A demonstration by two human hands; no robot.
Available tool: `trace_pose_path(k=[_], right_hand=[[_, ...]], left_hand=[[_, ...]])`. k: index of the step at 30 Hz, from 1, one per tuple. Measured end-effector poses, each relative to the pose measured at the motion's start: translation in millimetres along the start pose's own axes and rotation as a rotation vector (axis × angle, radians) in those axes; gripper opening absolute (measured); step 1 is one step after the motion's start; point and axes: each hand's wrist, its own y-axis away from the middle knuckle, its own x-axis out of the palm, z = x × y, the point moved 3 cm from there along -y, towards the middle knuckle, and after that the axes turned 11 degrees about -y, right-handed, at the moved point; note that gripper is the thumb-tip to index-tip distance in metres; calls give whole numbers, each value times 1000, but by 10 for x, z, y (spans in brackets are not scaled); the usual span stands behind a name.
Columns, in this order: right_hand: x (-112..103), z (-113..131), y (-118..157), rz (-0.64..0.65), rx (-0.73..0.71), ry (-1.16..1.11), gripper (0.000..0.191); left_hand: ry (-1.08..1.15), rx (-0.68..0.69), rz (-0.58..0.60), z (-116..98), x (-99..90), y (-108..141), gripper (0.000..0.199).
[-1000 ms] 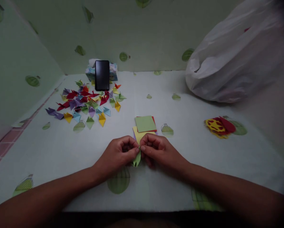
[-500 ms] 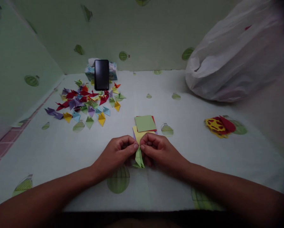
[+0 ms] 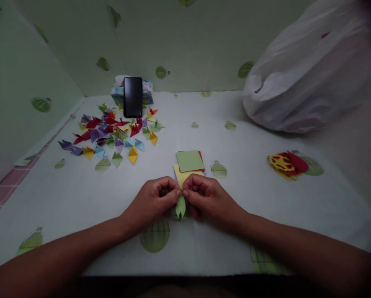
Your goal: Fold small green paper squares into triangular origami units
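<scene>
A partly folded piece of green origami paper (image 3: pixel 180 206) hangs between my fingertips, its pointed ends toward me. My left hand (image 3: pixel 160 195) pinches its upper tip from the left, thumb against bent fingers. From the right, my right hand (image 3: pixel 205 194) pinches the same tip, so both thumbs almost meet. Just beyond the hands lie square paper sheets: a green sheet (image 3: pixel 189 161) over a red one on top, with a yellow sheet (image 3: pixel 180 174) and a bit of purple beneath. The tip inside the fingers is hidden.
Many small folded paper cranes (image 3: pixel 111 131) in mixed colours spread at the back left. A black phone (image 3: pixel 132 97) leans on a tissue box (image 3: pixel 148 92) behind them. At right are yellow and red cut-out pieces (image 3: pixel 286 164) and a large white plastic bag (image 3: pixel 297 87).
The lower part of the green paper has turned and drawn together, now narrower with a small notch at its end. Both hands stay in nearly the same place.
</scene>
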Motion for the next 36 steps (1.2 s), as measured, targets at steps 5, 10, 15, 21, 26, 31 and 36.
trace_pose_path(k=[5, 10, 15, 21, 26, 31, 36], right_hand=[[1, -4, -4, 10, -13, 12, 18], [-6, 5, 2, 6, -31, 0, 15], [0, 24, 16, -4, -74, 39, 15], [-11, 15, 2, -9, -142, 90, 14], [-6, 28, 8, -10, -106, 64, 15], [-8, 31, 5, 31, -4, -6, 16], [-18, 13, -6, 32, 19, -45, 16]], left_hand=[[-97, 52, -55, 3, -10, 13, 20], [-36, 44, -1, 1, -9, 35, 25], [33, 12, 16, 1, -9, 17, 29], [92, 5, 32, 13, -4, 9, 26], [76, 3, 8, 25, -3, 7, 24], [74, 16, -38, -1, -4, 4, 25], [112, 6, -35, -6, -5, 11, 27]])
